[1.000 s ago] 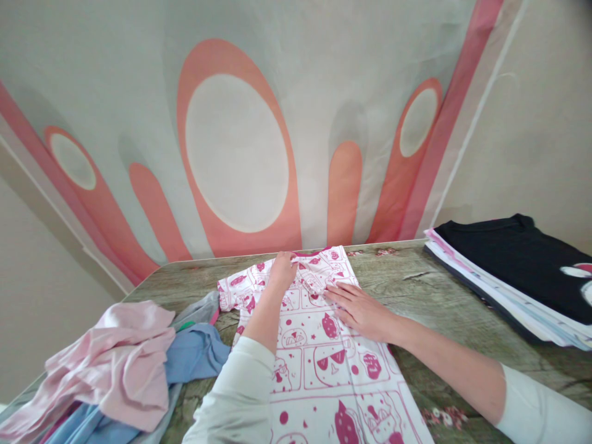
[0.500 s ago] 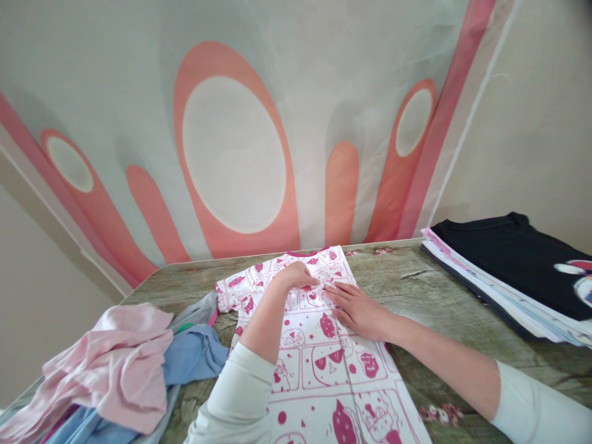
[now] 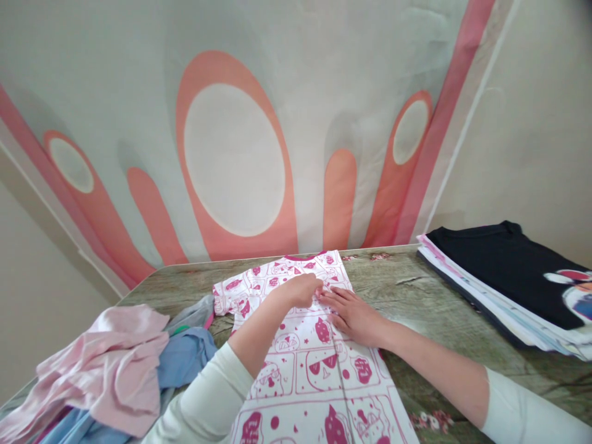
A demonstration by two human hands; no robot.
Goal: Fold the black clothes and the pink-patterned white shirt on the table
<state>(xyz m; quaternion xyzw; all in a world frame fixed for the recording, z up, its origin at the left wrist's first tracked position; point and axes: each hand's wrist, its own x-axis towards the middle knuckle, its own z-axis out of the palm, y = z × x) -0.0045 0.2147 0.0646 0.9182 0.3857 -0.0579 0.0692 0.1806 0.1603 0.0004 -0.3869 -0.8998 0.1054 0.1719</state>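
At the left end of the wood-patterned table (image 3: 398,280) lies a loose heap of clothes, with a crumpled pink garment (image 3: 120,370) draped over the top, a blue garment (image 3: 185,357) bunched beside it, more blue cloth (image 3: 87,427) showing below, and a grey garment (image 3: 197,313) behind, near the sleeve of the next piece. That piece is a white shirt with a dark pink cartoon print (image 3: 314,336), spread lengthwise in the middle of the table, its dark pink neckline (image 3: 300,256) close to the far edge and one short sleeve (image 3: 226,298) stretched out to the left. Over its upper part is the left hand (image 3: 303,292), fingers curled in; whether they pinch any cloth cannot be told. Just beside it, the right hand (image 3: 354,316) lies palm down on the shirt with its fingers extended, gripping nothing, the fingertips close to the left hand's. Farther right, well apart from the shirt, is a neat stack of folded clothes (image 3: 481,296), a black garment (image 3: 499,262) on top with a colourful printed figure (image 3: 578,290) at its right side
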